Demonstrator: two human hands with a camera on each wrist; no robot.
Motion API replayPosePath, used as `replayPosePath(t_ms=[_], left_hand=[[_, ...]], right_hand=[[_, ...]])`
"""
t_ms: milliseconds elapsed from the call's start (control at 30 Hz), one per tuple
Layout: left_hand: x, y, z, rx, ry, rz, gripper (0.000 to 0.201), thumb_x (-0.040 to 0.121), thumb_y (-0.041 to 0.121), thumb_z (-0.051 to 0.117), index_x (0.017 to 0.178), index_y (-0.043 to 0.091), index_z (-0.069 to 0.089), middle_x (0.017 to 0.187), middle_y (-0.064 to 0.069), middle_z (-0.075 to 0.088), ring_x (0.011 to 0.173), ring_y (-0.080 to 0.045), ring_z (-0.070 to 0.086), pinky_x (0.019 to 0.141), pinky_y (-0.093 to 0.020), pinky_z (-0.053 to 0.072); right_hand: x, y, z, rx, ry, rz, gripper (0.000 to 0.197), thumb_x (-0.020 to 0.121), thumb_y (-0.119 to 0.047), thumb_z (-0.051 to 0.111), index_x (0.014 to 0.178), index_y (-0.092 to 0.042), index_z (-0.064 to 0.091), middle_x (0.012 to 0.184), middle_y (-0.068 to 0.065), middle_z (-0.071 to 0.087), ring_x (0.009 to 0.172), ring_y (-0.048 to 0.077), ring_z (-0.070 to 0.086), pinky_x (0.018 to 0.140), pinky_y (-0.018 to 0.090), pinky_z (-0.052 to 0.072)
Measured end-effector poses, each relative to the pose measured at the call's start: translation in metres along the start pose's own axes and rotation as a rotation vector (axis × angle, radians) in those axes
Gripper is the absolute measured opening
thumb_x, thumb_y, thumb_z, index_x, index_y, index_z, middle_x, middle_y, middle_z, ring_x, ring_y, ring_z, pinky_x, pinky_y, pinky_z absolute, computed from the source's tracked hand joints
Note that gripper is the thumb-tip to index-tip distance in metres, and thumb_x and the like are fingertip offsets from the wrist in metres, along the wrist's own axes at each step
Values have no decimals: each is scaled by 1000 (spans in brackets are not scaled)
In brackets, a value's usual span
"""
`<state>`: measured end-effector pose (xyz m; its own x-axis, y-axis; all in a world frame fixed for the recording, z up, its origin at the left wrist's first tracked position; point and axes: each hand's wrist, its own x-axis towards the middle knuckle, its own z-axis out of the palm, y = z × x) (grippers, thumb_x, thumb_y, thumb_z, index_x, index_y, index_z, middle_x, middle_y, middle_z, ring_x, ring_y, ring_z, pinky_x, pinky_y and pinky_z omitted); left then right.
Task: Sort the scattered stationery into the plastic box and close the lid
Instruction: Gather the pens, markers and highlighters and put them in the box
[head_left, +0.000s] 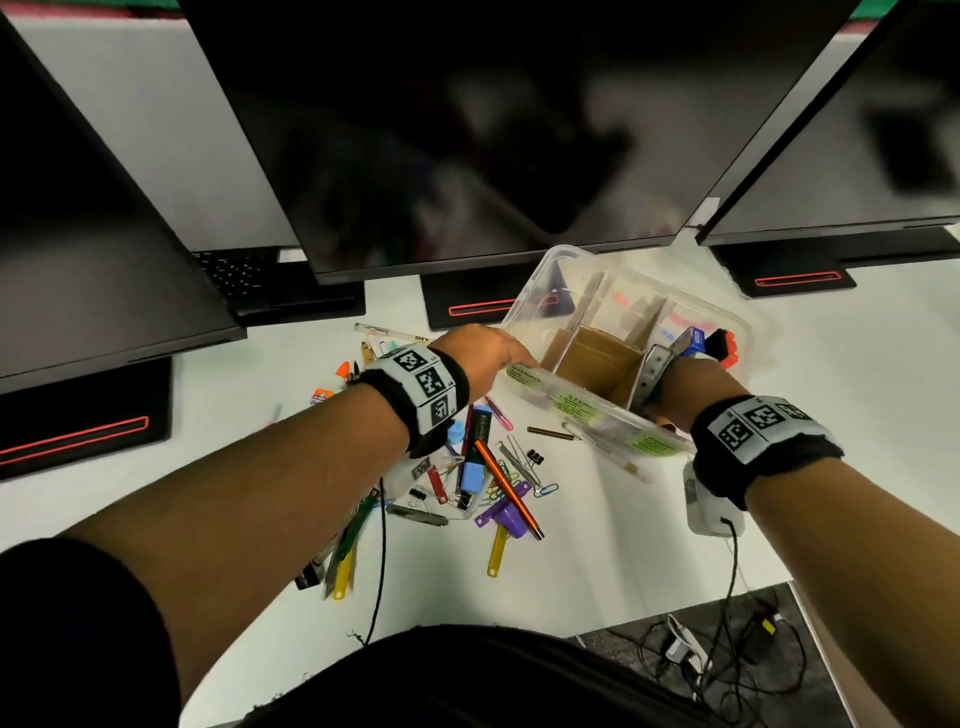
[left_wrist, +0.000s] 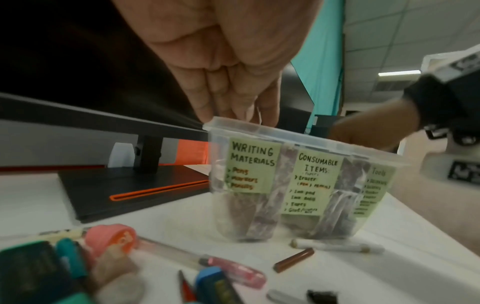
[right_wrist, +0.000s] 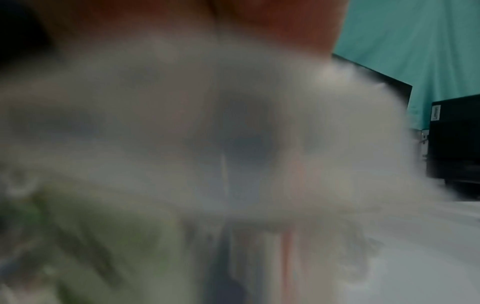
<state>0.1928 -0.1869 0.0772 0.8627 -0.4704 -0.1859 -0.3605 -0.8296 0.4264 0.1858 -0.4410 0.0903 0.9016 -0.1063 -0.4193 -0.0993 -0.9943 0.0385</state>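
Observation:
A clear plastic box (head_left: 571, 402) with cardboard dividers and green labels stands lidless on the white table; its front wall (left_wrist: 285, 148) reads writing materials, consumable items, tools. My left hand (head_left: 488, 358) grips the rim at its near left corner, fingers (left_wrist: 233, 107) curled over the edge. My right hand (head_left: 696, 384) lies over the near right rim beside a silver metal strip (head_left: 652, 371) standing in the box; its fingers are hidden. The right wrist view is a blur of the box wall (right_wrist: 182, 123). Scattered stationery (head_left: 483, 478) lies before the box: orange pen (head_left: 506, 486), white pen (left_wrist: 337, 245), brown stub (left_wrist: 293, 260).
Three dark monitors on black bases with red stripes (head_left: 483, 309) stand close behind the box. A glue bottle (head_left: 324, 395) lies at the left of the pile. The table edge (head_left: 675, 608) runs near my body at lower right, with cables on the floor beyond it.

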Motion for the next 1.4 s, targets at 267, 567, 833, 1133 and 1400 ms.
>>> replayPosePath(t_ms=[267, 567, 833, 1133, 1400], left_hand=[[-60, -76, -12, 66, 55, -228, 44, 93, 2, 43, 124, 30, 60, 135, -1, 56, 126, -21, 49, 107, -30, 36], [-119, -117, 26, 74, -113, -390, 54, 92, 4, 45, 139, 29, 42, 148, -2, 40, 137, -22, 36, 114, -31, 28], [-122, -99, 46, 232, -265, -284, 83, 84, -10, 46, 149, 31, 15, 160, 2, -4, 147, -25, 11, 113, -37, 34], [-144, -132, 40, 276, -302, -364, 53, 88, 4, 49, 139, 19, 43, 144, -3, 41, 136, -21, 35, 114, -35, 31], [-141, -118, 56, 312, -270, -209, 80, 85, -1, 52, 149, 28, 14, 159, 2, 12, 147, -21, 13, 117, -34, 24]], right_hand=[[-41, -63, 14, 284, 153, -340, 36, 89, -37, 57, 116, -13, 63, 107, 10, 69, 96, 27, 64, 77, 25, 44], [-29, -66, 33, 425, 268, -259, 18, 93, -25, 53, 100, -13, 65, 93, 12, 71, 79, 26, 62, 73, 30, 47], [-24, -67, 36, 456, 302, -260, 16, 91, -22, 57, 97, -11, 66, 91, 14, 72, 83, 31, 65, 75, 32, 48], [-22, -66, 38, 476, 306, -256, 13, 90, -20, 58, 95, -11, 66, 89, 14, 72, 82, 31, 65, 69, 27, 42], [-20, -67, 38, 476, 314, -258, 12, 90, -20, 59, 96, -12, 66, 91, 13, 72, 82, 30, 65, 70, 26, 43]])
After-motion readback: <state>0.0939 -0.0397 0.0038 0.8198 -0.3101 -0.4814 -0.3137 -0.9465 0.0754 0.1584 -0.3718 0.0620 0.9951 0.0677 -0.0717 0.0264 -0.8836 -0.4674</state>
